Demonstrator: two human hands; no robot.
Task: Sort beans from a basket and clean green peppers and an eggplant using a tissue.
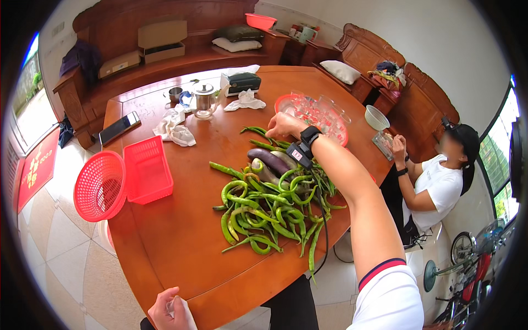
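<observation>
My right hand [284, 126] reaches across to the far end of a heap of long green peppers [269, 203]. Its fingers are bent down and pinched together at a green pepper [254, 131] there; the fingertips are partly hidden. Dark purple eggplants [270, 160] lie in the heap, just below that hand. A black wristband with a small device sits on my right wrist. My left hand [168, 309] is low at the table's near edge, fingers curled. Something white shows beside its thumb, and I cannot make out what it is.
To the left stand a red round basket [100, 186] and a red rectangular basket [148, 169]. A phone [120, 127], crumpled tissues [175, 129], a metal pot [204, 102] and a tissue box [242, 83] lie farther back. A red tray of clear cups [316, 116] is near a seated person [434, 184].
</observation>
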